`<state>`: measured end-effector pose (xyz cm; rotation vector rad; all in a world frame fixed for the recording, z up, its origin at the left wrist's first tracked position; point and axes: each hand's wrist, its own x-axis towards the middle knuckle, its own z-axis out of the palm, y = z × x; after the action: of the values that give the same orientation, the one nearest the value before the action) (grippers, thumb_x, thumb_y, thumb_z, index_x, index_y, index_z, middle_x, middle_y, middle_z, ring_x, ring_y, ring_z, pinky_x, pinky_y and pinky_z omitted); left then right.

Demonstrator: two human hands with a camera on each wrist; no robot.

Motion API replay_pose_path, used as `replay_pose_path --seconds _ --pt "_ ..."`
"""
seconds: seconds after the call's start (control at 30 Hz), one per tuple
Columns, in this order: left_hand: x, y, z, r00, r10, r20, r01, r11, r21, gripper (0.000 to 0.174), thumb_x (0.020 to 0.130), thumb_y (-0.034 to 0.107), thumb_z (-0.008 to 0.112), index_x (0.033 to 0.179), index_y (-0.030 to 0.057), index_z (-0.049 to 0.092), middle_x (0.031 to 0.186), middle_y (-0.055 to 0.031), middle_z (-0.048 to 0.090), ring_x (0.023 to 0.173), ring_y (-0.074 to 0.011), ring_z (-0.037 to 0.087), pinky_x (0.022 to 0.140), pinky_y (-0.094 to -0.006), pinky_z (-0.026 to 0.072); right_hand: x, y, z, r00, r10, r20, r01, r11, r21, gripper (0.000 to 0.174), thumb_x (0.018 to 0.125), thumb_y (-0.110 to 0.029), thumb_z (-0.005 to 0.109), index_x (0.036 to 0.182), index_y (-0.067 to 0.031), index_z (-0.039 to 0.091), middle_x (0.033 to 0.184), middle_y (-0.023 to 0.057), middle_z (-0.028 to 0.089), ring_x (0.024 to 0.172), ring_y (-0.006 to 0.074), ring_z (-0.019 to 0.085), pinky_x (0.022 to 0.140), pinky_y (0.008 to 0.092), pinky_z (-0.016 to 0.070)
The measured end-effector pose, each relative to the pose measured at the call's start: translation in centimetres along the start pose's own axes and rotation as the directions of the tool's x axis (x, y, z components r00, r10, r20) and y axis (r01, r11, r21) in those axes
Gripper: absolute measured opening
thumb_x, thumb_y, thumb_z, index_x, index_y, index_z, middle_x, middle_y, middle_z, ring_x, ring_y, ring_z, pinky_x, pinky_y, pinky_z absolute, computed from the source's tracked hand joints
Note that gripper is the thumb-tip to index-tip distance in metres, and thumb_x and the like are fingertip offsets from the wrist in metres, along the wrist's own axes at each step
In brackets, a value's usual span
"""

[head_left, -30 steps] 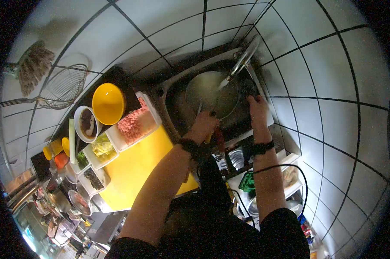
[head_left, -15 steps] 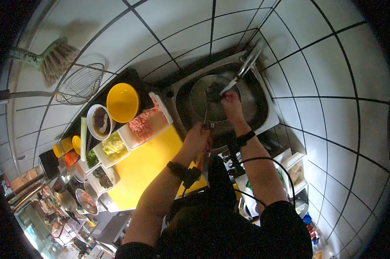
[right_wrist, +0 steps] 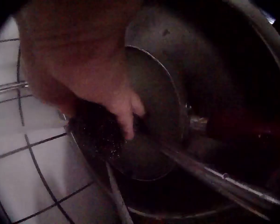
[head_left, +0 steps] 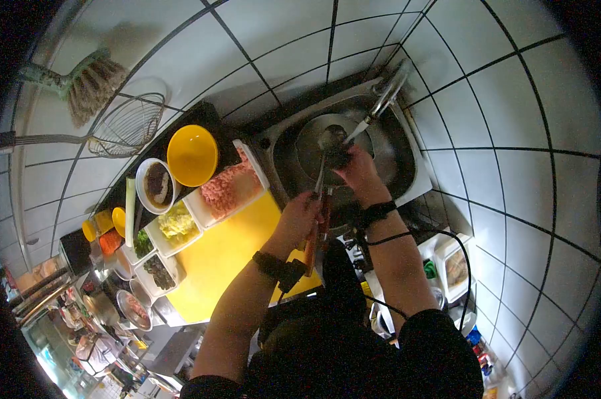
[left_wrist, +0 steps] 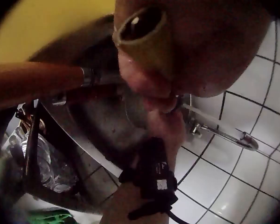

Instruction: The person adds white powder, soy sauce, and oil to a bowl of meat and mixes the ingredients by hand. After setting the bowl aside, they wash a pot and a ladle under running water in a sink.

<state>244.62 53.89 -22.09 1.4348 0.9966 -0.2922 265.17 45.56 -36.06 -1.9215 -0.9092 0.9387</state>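
In the sink [head_left: 403,169] sits a round metal pan [head_left: 307,149] with a dark red handle [right_wrist: 242,128]. My left hand [head_left: 299,218] grips a long metal-shafted utensil, seemingly a ladle, by its shaft [head_left: 320,178]; its orange wooden handle [left_wrist: 37,80] sticks out behind the hand. A hollow, tan handle end [left_wrist: 147,39] also shows at the left hand's fingers. Over the pan, my right hand [head_left: 360,169] holds a dark, glinting scrubber [right_wrist: 98,135] against the utensil's rounded head [head_left: 332,136]. The tap's spout [head_left: 380,106] points down close above this hand.
Left of the sink, a yellow board [head_left: 227,256] borders white trays with minced meat [head_left: 224,189], chopped yellow-green vegetable [head_left: 176,224] and dark pieces [head_left: 158,272]. A yellow bowl [head_left: 192,156] stands behind. A brush [head_left: 91,83] and wire strainer [head_left: 131,126] hang on the tiled wall.
My right hand has moved left from the sink's right side to the utensil's head under the tap. The cloudy liquid seen earlier in the pan no longer shows. The view has shifted slightly.
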Motion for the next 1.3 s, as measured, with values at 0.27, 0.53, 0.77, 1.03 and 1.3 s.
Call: replay_pose_path --seconds 0.27,0.53,0.77,1.03,1.3 --pt "-2.1 3.6 -0.4 0.991 0.022 0.132 -0.031 0.997 0.067 0.024 0.099 0.021 0.049 0.114 0.0049 0.059 0.069 -0.0052 0.062 0.052 -0.0191 0.058 0.051 -0.0339 0.0486 -0.5 3.7 0.0 0.924 -0.381 -0.015 0.350 0.864 -0.363 0.047 0.083 -0.008 0.075 0.127 -0.0032 0.058 0.115 0.0146 0.069 0.104 0.0335 0.067 0.092 0.0402 0.0540" --pt "-1.1 1.6 -3.3 0.971 0.130 0.201 -0.211 0.859 0.465 0.042 0.096 0.023 0.055 0.133 0.0032 0.053 0.080 -0.0150 0.067 0.067 -0.0274 0.064 0.061 -0.0392 0.0529 0.5 -5.9 -4.8 0.931 0.364 -0.002 -0.297 0.757 -0.583 0.036 0.088 -0.013 0.069 0.120 0.0002 0.060 0.123 0.0233 0.062 0.108 0.0376 0.064 0.090 0.0452 0.0549" --pt "0.8 0.2 -5.0 0.921 0.339 0.190 -0.376 0.651 0.660 0.036 0.090 0.010 0.052 0.122 -0.0057 0.055 0.097 -0.0322 0.064 0.094 -0.0433 0.065 0.084 -0.0514 0.0517 2.0 -1.2 -3.8 0.929 -0.335 0.155 0.341 0.617 -0.709 0.056 0.081 -0.010 0.072 0.130 0.0033 0.049 0.121 0.0291 0.058 0.111 0.0435 0.060 0.092 0.0487 0.0529" --pt "-0.8 3.3 -3.4 0.957 0.177 0.230 -0.261 0.874 0.410 0.035 0.096 0.015 0.051 0.129 0.0064 0.058 0.076 -0.0129 0.065 0.059 -0.0208 0.059 0.056 -0.0373 0.0525 4.9 -2.2 -4.3 0.892 -0.210 0.399 0.441 0.590 -0.676 0.039 0.079 -0.012 0.070 0.114 -0.0010 0.056 0.106 0.0229 0.065 0.091 0.0416 0.067 0.073 0.0493 0.0557" --pt "-2.5 6.2 -3.9 0.966 -0.090 0.241 0.010 0.950 0.313 0.031 0.097 0.021 0.053 0.127 0.0165 0.059 0.062 -0.0010 0.053 0.044 -0.0129 0.051 0.040 -0.0300 0.0416 4.8 -3.3 -6.3 0.990 -0.094 0.107 0.137 0.837 -0.529 0.040 0.081 -0.022 0.069 0.116 -0.0033 0.061 0.100 0.0167 0.069 0.083 0.0371 0.067 0.067 0.0473 0.0534"
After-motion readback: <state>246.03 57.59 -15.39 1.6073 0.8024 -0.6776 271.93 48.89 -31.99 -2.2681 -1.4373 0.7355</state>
